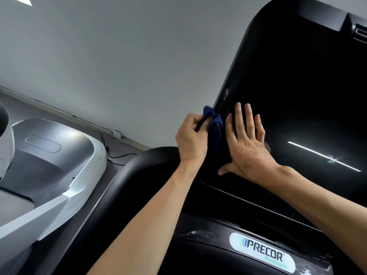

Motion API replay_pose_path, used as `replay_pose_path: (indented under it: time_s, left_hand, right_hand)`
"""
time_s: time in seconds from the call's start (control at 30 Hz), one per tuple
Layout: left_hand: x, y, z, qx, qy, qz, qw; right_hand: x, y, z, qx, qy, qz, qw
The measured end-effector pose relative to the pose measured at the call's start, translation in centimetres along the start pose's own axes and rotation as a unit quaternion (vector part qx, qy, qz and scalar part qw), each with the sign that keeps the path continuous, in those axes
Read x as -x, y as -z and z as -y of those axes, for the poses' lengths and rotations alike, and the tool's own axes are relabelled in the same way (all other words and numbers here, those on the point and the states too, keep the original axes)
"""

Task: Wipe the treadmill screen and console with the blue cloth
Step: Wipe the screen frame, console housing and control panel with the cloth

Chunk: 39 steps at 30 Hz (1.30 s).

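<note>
Your left hand [190, 139] had its fingers [195, 121] curled round the bunched blue cloth [215, 130], holding it against the left edge of the treadmill screen [297, 96], where the glass met the dark frame. Your right hand [248, 147] lay flat on the glass just beside the cloth, fingers straight and a little spread, holding nothing.

To do this stroke well, I judged you should have opened the cloth out more, since a tight wad touches little surface, and run it along the edge in overlapping passes, up towards the smears [228, 92] visible higher on the frame. The bare palm on the glass would likely have left fresh prints, so that patch wanted wiping last.

Below, the console [208, 231] with the Precor badge [262, 254] showed streaks and looked not yet done. The black handrail [127, 175] curved close under your left forearm and might have crowded low strokes. A second machine [59, 155], white and grey, stood well apart to the left.
</note>
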State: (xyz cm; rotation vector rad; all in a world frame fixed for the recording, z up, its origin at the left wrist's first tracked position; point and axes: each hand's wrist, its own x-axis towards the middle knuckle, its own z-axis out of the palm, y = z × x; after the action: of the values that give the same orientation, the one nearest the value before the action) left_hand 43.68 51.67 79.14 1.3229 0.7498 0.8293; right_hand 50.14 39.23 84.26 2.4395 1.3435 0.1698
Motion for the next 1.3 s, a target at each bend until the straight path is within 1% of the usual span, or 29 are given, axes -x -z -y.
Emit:
replay_pose_path:
  time_s: [0.07, 0.13, 0.27, 0.33, 0.4, 0.43, 0.47, 0.5, 0.57, 0.63, 0.7, 0.77, 0.87, 0.9, 0.93, 0.97, 1.07, 1.13, 1.17, 1.2, 1.23, 1.3]
  left_hand:
    - [2.7, 1.6, 2.3, -0.043, 0.007, -0.014, 0.999]
    - [4.9, 2.9, 3.8, -0.044, 0.019, -0.021, 0.999]
    - [0.9, 0.9, 1.3, -0.062, 0.01, -0.03, 0.998]
    - [0.1, 0.3, 0.0, -0.035, 0.006, -0.02, 0.999]
    - [1.6, 0.9, 1.2, -0.032, 0.017, -0.023, 0.999]
    - [2.6, 1.6, 2.5, -0.024, 0.036, -0.025, 0.999]
    - [3.5, 2.4, 3.8, 0.005, 0.07, -0.03, 0.997]
    - [4.0, 3.1, 4.8, 0.058, 0.111, -0.04, 0.991]
    - [4.2, 4.0, 6.0, 0.169, 0.18, -0.067, 0.967]
    - [3.9, 4.1, 6.0, 0.216, 0.198, -0.073, 0.953]
    - [3.8, 3.7, 5.4, 0.216, 0.188, -0.055, 0.957]
    - [3.8, 3.0, 4.4, 0.194, 0.16, -0.021, 0.968]
    - [3.5, 1.7, 3.4, 0.099, 0.083, 0.086, 0.988]
    - [3.2, 1.4, 3.3, 0.068, 0.067, 0.107, 0.99]
    - [2.8, 1.2, 3.4, 0.055, 0.062, 0.106, 0.991]
    - [2.5, 1.0, 3.4, 0.053, 0.067, 0.085, 0.993]
    - [0.7, 0.4, 2.7, 0.065, 0.105, -0.009, 0.992]
    - [0.1, -0.3, 2.1, 0.071, 0.138, -0.049, 0.987]
    - [0.0, -0.5, 1.9, 0.071, 0.149, -0.054, 0.985]
    - [0.1, -0.4, 2.0, 0.07, 0.147, -0.041, 0.986]
    - [0.4, -0.2, 2.6, 0.072, 0.128, -0.009, 0.989]
    - [2.2, 0.1, 4.1, 0.055, 0.07, 0.078, 0.993]
  right_hand:
    - [-0.1, -0.1, 0.0, -0.001, 0.002, 0.001, 1.0]
    - [-0.1, -0.1, 0.0, 0.0, 0.004, 0.001, 1.0]
    - [-0.2, 0.0, 0.1, 0.01, -0.001, 0.0, 1.0]
    - [-0.1, 0.0, 0.2, 0.011, -0.004, -0.003, 1.0]
    - [0.1, 0.0, 0.1, 0.005, -0.003, -0.001, 1.0]
    - [0.1, 0.1, -0.1, 0.003, -0.001, 0.0, 1.0]
    - [0.1, 0.1, -0.1, 0.0, 0.001, 0.003, 1.0]
    - [0.0, 0.2, -0.1, -0.001, 0.002, 0.004, 1.0]
    - [0.1, 0.2, -0.1, 0.001, 0.001, 0.005, 1.0]
    - [0.1, 0.2, -0.1, 0.001, 0.001, 0.005, 1.0]
    - [0.2, 0.2, -0.1, 0.001, 0.0, 0.002, 1.0]
    - [0.2, 0.2, -0.1, 0.002, -0.003, 0.001, 1.0]
    - [0.1, 0.2, 0.0, 0.0, -0.003, 0.007, 1.0]
    - [0.1, 0.1, 0.1, 0.0, -0.001, 0.008, 1.0]
    - [0.0, 0.1, 0.1, 0.001, -0.001, 0.01, 1.0]
    - [0.0, 0.0, 0.1, 0.003, -0.002, 0.011, 1.0]
    - [-0.1, 0.1, 0.1, 0.005, -0.004, 0.008, 1.0]
    - [-0.1, 0.0, 0.1, 0.006, -0.002, 0.004, 1.0]
    - [-0.1, 0.0, 0.1, 0.006, -0.001, 0.001, 1.0]
    - [0.0, -0.1, 0.1, 0.005, -0.001, 0.0, 1.0]
    - [0.0, -0.1, 0.1, 0.003, -0.001, 0.0, 1.0]
    - [0.0, -0.3, 0.0, -0.001, 0.0, -0.004, 1.0]
